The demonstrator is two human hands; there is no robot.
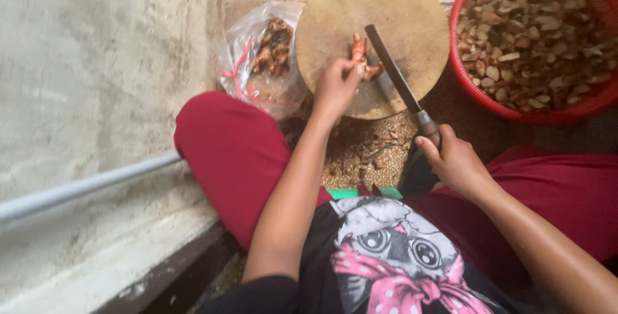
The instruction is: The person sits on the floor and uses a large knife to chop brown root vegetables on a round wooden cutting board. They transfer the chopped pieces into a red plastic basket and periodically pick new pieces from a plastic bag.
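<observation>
While the left hand (336,87) pins a reddish root (360,53) on the round wooden board (412,11), the right hand (454,159) is clenched on a cleaver (394,73).
Its blade lies flat just beside the root, near the board's middle. A plastic bag (257,63) of more roots touches the board's left edge; a red basket (547,111) of cut pieces crowds its right. Scraps (360,153) litter the floor between the knees, and a wall (96,82) closes the left.

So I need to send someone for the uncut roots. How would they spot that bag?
Find the round wooden chopping board on the floor. Against its left edge, by the wall, lies a clear plastic bag with red handles, holding knobbly brown roots, unlike the red basket of cut pieces.
</observation>
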